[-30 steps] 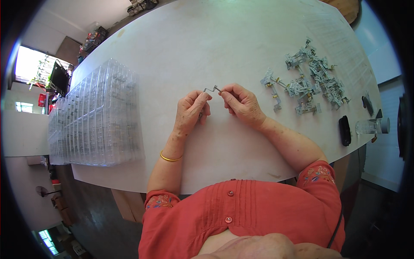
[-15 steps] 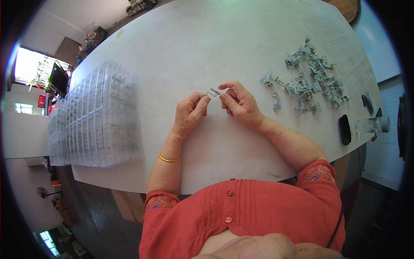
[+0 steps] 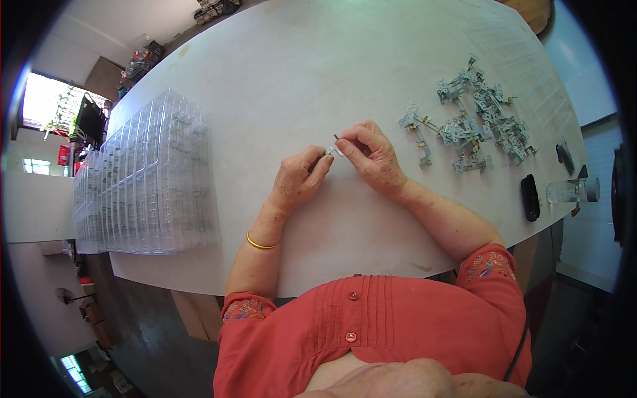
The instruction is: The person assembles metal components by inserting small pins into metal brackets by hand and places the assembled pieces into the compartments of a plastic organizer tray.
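Over the middle of the table, a small silvery metal bracket (image 3: 334,152) spans the gap between my hands. My left hand (image 3: 300,178) pinches its left end between thumb and fingers. With thumb and forefinger, my right hand (image 3: 373,159) grips the other end, where a short thin piece sticks up by the fingertips. The fingers cover most of the bracket, so its full shape is hidden. To the right lies a loose pile of similar metal brackets (image 3: 492,113) with brass-coloured parts.
Clear plastic compartment trays (image 3: 166,179) stand stacked on the left of the white table (image 3: 279,86). Near the right edge are a black case (image 3: 529,198), a clear bottle (image 3: 564,193) and a dark-handled tool (image 3: 565,159).
My left hand has shifted slightly right, and the bracket has turned and moved with it. The right hand's raised forefinger has curled in onto the bracket's end.
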A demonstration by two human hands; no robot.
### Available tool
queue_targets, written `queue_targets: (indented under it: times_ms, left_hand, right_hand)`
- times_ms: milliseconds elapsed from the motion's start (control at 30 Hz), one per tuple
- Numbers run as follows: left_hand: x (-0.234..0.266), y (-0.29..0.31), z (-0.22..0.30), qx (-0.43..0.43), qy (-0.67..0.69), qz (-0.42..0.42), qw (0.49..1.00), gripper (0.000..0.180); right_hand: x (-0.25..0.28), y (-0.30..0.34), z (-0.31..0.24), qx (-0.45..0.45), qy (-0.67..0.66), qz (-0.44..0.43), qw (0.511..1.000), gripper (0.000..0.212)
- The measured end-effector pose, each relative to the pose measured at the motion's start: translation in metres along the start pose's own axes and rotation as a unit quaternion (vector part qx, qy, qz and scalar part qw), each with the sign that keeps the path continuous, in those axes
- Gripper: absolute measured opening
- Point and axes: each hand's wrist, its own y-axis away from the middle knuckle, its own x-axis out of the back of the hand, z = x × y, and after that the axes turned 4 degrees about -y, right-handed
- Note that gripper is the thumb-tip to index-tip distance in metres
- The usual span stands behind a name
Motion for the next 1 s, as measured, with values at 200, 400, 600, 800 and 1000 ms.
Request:
queue_targets:
  times_ms: [200,400,600,800,1000]
  left_hand:
    - [0.007,-0.004,0.014,0.127,0.141,-0.052,0.98,0.019]
    - [0.022,-0.008,0.009,0.244,0.313,-0.029,0.918,0.03]
    - [0.021,-0.008,0.006,0.23,0.362,-0.029,0.903,0.03]
    - [0.019,-0.006,0.003,0.218,0.362,-0.03,0.906,0.029]
    - [0.02,-0.005,0.005,0.214,0.284,-0.024,0.934,0.027]
  right_hand:
    - [0.0,0.0,0.008,-0.083,-0.175,0.067,0.979,0.01]
    - [0.002,-0.001,-0.006,-0.147,-0.108,-0.02,0.983,0.016]
    - [-0.002,-0.001,0.0,-0.095,-0.054,-0.027,0.994,0.013]
    - [-0.002,0.0,-0.003,-0.088,-0.046,-0.032,0.995,0.011]
    - [-0.002,0.0,-0.003,-0.082,-0.014,-0.037,0.996,0.01]
